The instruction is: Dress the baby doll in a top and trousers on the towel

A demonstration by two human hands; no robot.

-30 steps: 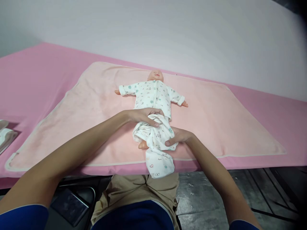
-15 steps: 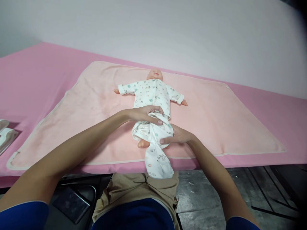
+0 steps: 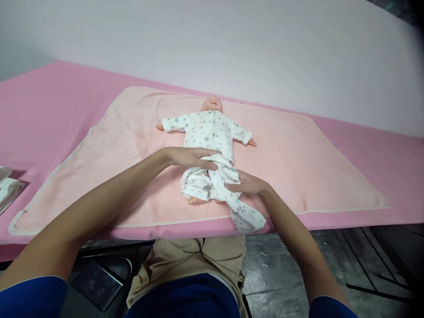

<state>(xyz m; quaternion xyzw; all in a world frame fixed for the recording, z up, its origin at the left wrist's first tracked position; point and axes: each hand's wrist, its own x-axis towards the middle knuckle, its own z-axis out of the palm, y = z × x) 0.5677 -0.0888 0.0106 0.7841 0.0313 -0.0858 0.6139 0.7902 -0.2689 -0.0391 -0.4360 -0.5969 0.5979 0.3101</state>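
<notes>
A baby doll (image 3: pixel 212 105) lies on its back, head away from me, in a white printed jacket (image 3: pixel 207 130). White printed baby trousers (image 3: pixel 225 176) are bunched around its lower body and legs, and a bare foot (image 3: pixel 196 201) pokes out at the left. One loose end (image 3: pixel 247 216) of the trousers slants toward the table edge on the right. My left hand (image 3: pixel 195 158) lies across the doll's waist, its thumb and fingers closed on the upper fabric. On the right side, my right hand (image 3: pixel 250 182) grips the trousers with the thumb on top; its other fingers are hidden.
A peach blanket (image 3: pixel 281 176) is spread under the doll on a pink-covered table (image 3: pixel 49 110). Folded white cloth (image 3: pixel 9 190) lies at the left edge. A pale wall (image 3: pixel 232 44) stands behind. Below are a black chair (image 3: pixel 99 282) and dark metal legs (image 3: pixel 374 282).
The loose trouser end has swung from hanging straight down over the table edge to slanting right. Both hands keep hold of the fabric, nearly in place.
</notes>
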